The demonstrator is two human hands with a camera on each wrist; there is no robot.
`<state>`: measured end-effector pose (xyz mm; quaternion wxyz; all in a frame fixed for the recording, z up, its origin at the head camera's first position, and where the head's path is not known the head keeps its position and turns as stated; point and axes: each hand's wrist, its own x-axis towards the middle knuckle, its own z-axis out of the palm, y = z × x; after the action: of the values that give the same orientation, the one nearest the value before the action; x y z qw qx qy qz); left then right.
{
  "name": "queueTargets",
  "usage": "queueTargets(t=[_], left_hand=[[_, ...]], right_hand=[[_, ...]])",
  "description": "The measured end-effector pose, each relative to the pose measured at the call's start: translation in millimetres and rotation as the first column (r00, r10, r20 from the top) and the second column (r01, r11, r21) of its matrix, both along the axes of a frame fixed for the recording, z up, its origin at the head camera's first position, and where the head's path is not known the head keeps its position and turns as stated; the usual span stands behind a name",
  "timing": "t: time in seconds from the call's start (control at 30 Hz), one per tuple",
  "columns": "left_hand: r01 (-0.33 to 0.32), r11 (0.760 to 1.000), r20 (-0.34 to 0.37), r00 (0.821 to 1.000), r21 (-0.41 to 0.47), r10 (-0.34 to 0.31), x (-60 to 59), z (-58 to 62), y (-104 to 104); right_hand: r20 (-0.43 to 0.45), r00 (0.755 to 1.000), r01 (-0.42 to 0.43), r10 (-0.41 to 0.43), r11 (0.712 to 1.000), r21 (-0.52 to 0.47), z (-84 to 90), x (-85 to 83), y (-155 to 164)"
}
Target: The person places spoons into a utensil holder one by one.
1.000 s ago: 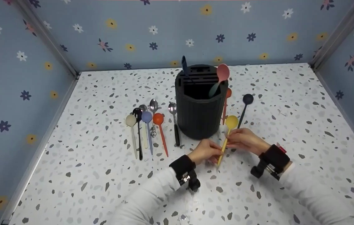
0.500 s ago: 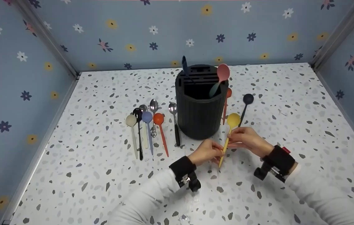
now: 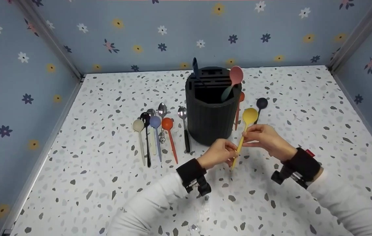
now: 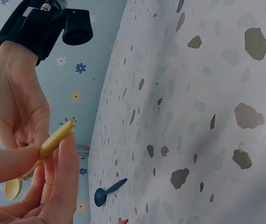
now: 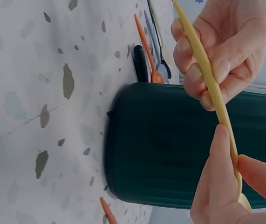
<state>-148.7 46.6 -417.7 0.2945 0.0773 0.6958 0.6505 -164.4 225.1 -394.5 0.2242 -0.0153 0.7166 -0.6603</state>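
Both hands hold one yellow spoon [image 3: 250,115], its bowl up and its handle slanting down to the left in the head view. My left hand [image 3: 217,153] pinches the lower handle between thumb and fingers. Higher up, just below the bowl, my right hand [image 3: 266,139] pinches the same handle. The right wrist view shows the long yellow handle [image 5: 209,79] running through both grips. Behind the hands stands a black ribbed utensil holder [image 3: 210,123]. A pink spoon [image 3: 236,75] and a dark blue utensil [image 3: 195,67] stick out of its top.
Left of the holder lie several spoons, among them an orange spoon [image 3: 167,124], a lilac spoon [image 3: 155,122], a beige spoon [image 3: 138,125] and a black-handled metal spoon [image 3: 182,113]. To its right are a dark spoon [image 3: 262,103] and another orange spoon [image 3: 237,113]. Flowered panels [image 3: 186,36] enclose the speckled table.
Both hands have raised the yellow spoon and shifted it slightly right, so its bowl sits nearer the dark spoon in the head view. The spoons on the table stay put.
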Motion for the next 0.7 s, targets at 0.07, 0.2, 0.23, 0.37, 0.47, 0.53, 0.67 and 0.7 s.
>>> queueTargets(t=[0.07, 0.2, 0.23, 0.37, 0.47, 0.53, 0.67, 0.7], left_hand=[[0.006, 1.000, -0.018, 1.000, 0.002, -0.006, 0.0, 3.1, 0], [0.017, 1.000, -0.046, 0.999, -0.008, -0.018, -0.1, 8.7, -1], [0.020, 1.000, -0.055, 0.998, -0.014, -0.021, -0.3, 9.9, -1], [0.028, 0.999, -0.088, 0.996, -0.030, -0.031, -1.6, 14.3, -3], [0.034, 0.999, -0.117, 0.992, -0.037, -0.038, -1.9, 19.6, -4], [0.034, 0.999, -0.133, 0.990, -0.037, -0.039, -1.8, 24.0, -6], [0.025, 0.999, -0.160, 0.987, -0.034, -0.030, -2.0, 32.3, -6], [0.021, 0.999, -0.168, 0.985, -0.035, -0.027, -2.3, 34.1, -6]], right_hand=[[-0.001, 1.000, 0.005, -0.005, 1.000, 0.002, 3.9, 0.1, 0], [0.002, 1.000, 0.010, -0.010, 1.000, -0.004, 9.9, 0.6, 0], [0.002, 1.000, 0.012, -0.012, 1.000, -0.005, 11.2, 0.7, 0], [-0.004, 1.000, 0.016, -0.016, 1.000, -0.010, 16.8, 1.4, 0], [-0.013, 1.000, 0.018, -0.018, 1.000, -0.005, 21.3, 1.3, -1], [-0.016, 1.000, 0.020, -0.021, 1.000, -0.003, 24.6, 0.7, -2], [-0.025, 0.999, 0.032, -0.032, 0.999, -0.007, 31.7, -0.8, -3], [-0.030, 0.999, 0.033, -0.034, 0.999, -0.011, 33.5, -1.2, -3]])
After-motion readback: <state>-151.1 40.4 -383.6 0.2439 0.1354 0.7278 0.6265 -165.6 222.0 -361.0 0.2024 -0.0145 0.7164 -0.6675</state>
